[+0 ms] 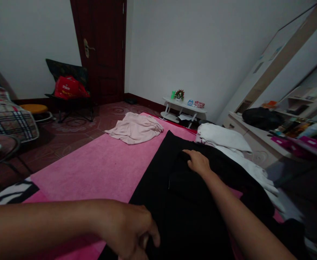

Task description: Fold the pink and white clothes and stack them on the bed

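A black garment (153, 184) lies spread over a pink cover (101, 166). My left hand (128, 227) is low in the view, at the garment's near left edge, with its fingers bent together; what they hold, if anything, is hidden. Farther up, my right hand (198, 161) touches a folded part of the black cloth, its fingers curled round the fabric near the upper middle. The garment's right part stretches in loose folds beneath and beyond my right forearm.
A crumpled light pink garment (137, 128) lies at the far edge of the cover. White folded cloths (223, 137) sit at the right. Beyond stand a small white table (185, 105), a chair (66, 72) with a red bag and a cabinet (256, 135).
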`<state>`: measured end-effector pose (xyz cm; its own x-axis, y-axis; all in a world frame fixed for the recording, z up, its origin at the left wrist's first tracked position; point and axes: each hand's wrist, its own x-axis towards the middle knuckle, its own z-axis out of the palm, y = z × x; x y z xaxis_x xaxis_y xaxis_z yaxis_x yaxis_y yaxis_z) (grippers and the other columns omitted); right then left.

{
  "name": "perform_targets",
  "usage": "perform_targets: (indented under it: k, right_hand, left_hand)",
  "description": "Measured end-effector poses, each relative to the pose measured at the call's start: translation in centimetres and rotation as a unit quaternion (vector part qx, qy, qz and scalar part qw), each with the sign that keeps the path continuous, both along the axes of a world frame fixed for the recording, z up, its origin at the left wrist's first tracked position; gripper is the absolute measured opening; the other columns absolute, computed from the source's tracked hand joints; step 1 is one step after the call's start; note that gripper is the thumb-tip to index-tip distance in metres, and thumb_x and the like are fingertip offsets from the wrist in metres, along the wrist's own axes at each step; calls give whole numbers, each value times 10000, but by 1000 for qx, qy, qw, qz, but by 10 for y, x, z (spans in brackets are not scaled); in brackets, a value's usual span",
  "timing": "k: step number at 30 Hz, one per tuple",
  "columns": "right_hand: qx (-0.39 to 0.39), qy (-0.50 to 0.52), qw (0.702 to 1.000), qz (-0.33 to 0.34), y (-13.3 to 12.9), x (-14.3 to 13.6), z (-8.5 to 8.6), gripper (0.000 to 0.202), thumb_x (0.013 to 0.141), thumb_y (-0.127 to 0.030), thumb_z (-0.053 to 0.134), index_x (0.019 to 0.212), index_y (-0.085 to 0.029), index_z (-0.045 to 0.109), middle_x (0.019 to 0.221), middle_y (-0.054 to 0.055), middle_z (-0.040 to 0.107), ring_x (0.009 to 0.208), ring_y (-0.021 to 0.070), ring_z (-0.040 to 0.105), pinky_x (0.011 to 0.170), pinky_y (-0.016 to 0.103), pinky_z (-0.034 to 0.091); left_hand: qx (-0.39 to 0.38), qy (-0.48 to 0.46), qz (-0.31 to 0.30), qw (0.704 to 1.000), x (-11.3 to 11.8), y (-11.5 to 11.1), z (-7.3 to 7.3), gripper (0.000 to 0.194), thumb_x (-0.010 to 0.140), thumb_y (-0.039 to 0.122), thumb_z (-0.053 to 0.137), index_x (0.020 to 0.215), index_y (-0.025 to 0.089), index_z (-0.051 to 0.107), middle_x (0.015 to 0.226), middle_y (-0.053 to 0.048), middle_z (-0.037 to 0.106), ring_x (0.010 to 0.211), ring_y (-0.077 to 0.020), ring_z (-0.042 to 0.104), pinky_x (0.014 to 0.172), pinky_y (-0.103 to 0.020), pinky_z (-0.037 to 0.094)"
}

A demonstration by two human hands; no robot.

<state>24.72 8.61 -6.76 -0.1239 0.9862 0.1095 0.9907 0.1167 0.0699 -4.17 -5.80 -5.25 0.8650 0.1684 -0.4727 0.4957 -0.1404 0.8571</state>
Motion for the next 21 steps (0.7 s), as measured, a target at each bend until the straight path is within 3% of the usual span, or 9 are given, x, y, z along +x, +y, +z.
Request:
perform_targets:
  k: [2, 4, 6, 9, 11, 12, 16, 18, 21]
  right_hand:
    - [-16, 32, 999, -23, 3, 5, -5, 635, 744, -146, 527, 1358, -305, 488, 1175, 64, 624, 1072, 254, 589, 853, 358, 470]
    - [-14, 88, 995, -49, 5, 9, -5, 654, 731, -151, 531, 1364, -308, 479, 1181, 50, 635, 1044, 242, 608, 849, 344, 475]
    - [18, 146, 987, -67, 5, 13, -3, 631, 721, -128, 516, 1320, -327, 524, 1172, 18, 648, 1009, 213, 625, 844, 314, 478]
    - [92, 180, 977, -71, 6, 15, 0, 593, 716, -86, 486, 1236, -350, 591, 1224, -19, 624, 1018, 192, 617, 867, 303, 467]
    - [58, 166, 982, -66, 8, 14, 3, 581, 697, -74, 520, 1205, -339, 619, 1218, -10, 626, 1027, 204, 611, 875, 315, 463]
    - [7, 164, 984, -63, 11, 14, 5, 570, 684, -80, 559, 1197, -319, 628, 1188, 4, 641, 1011, 208, 615, 865, 314, 467]
    - [-168, 273, 947, -15, 32, 13, 15, 438, 702, -329, 715, 1120, -202, 677, 1058, 55, 686, 925, 187, 631, 814, 274, 485]
    - [-163, 346, 924, -24, 47, 10, 19, 406, 753, -492, 666, 1009, -180, 712, 954, 60, 703, 845, 167, 639, 762, 260, 494]
    - [-107, 380, 914, -95, 72, 2, 15, 426, 834, -530, 558, 850, -134, 714, 669, 55, 667, 615, 153, 608, 606, 262, 496]
  left_hand:
    - [-91, -11, -31, 995, 7, 12, -11, 429, 794, 317, 631, 1182, 136, 609, 689, -28, 634, 537, -166, 622, 483, -260, 497]
    - [-73, -45, 0, 996, 15, 29, -11, 302, 859, 309, 546, 1091, 145, 648, 745, -40, 656, 592, -165, 651, 553, -282, 531]
    - [111, -103, 95, 984, 24, 53, -8, 256, 889, 250, 472, 1034, 154, 659, 852, -60, 679, 714, -167, 672, 656, -292, 544]
    - [452, -153, 217, 852, 36, 97, -9, 348, 879, 157, 433, 1183, 179, 600, 1173, -100, 629, 1072, -211, 602, 925, -355, 485]
    - [563, -123, 235, 783, 41, 124, -21, 470, 872, 174, 467, 1341, 165, 483, 1406, -129, 468, 1295, -246, 433, 1081, -393, 356]
    - [583, -90, 235, 773, 44, 134, -29, 525, 876, 214, 488, 1392, 139, 421, 1471, -151, 385, 1355, -263, 356, 1120, -406, 302]
    - [577, 14, 206, 790, 51, 154, -58, 631, 934, 440, 407, 1441, 72, 330, 1537, -207, 226, 1429, -303, 200, 1154, -451, 211]
    - [580, 18, 195, 791, 54, 155, -64, 622, 953, 459, 351, 1449, 86, 322, 1543, -200, 209, 1435, -297, 179, 1153, -448, 205]
    - [586, 9, 195, 786, 54, 153, -64, 608, 952, 448, 362, 1453, 106, 320, 1545, -191, 205, 1437, -289, 173, 1153, -442, 204]
